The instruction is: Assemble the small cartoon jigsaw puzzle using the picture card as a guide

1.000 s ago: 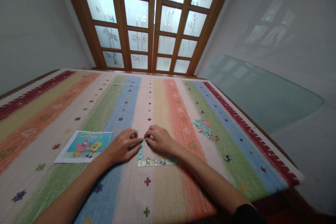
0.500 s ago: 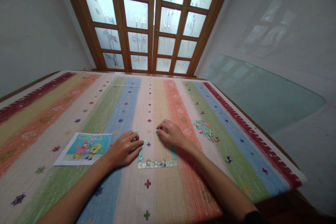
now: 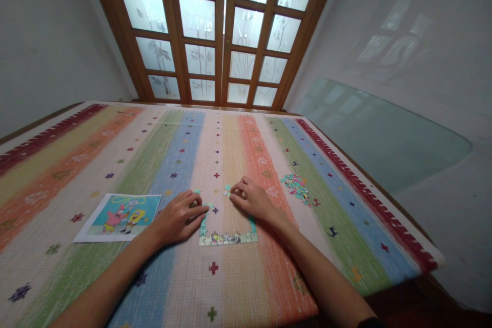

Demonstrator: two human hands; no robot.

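The puzzle piece (image 3: 227, 192), pinched by the right hand (image 3: 251, 199) at the open top of the puzzle frame (image 3: 226, 239) on the striped cloth (image 3: 115, 154), could slip, and the left hand (image 3: 179, 218), lying flat and loose on the left border, could push that thin border apart

Probably a home: frosted-glass wooden doors (image 3: 215, 31), striped tablecloth (image 3: 115, 164), jigsaw puzzle (image 3: 226, 230).

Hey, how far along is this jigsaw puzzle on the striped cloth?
Early. Done: the border's bottom row plus parts of both sides. In hand: the right hand pinches a small piece at the open top edge; the left hand rests on the left side. Left: the top edge, the whole middle, and the pile of loose pieces.
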